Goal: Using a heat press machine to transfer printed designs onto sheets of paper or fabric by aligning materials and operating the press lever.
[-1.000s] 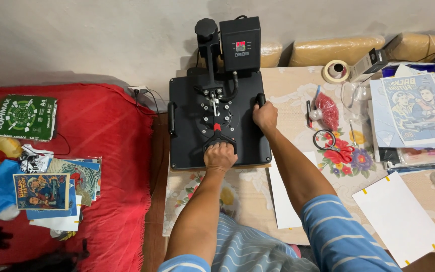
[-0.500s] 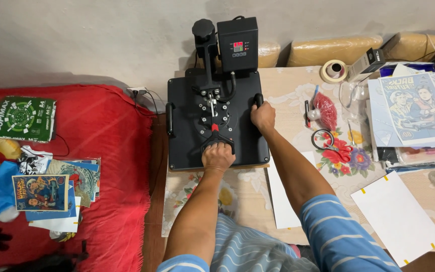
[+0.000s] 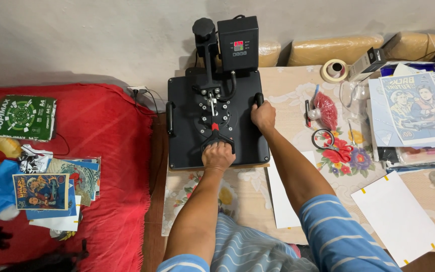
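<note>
Black flat-plate heat press sitting on my floral-covered table, my left hand closing around its front lever handle, my right hand gripping its right side handle.

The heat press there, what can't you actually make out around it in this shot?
- Head view: whatever lies under the closed top plate of the heat press.
- The press handle, covered by the left hand.
- The side grip, wrapped by the right hand.
- The display digits, too small to read.
</note>
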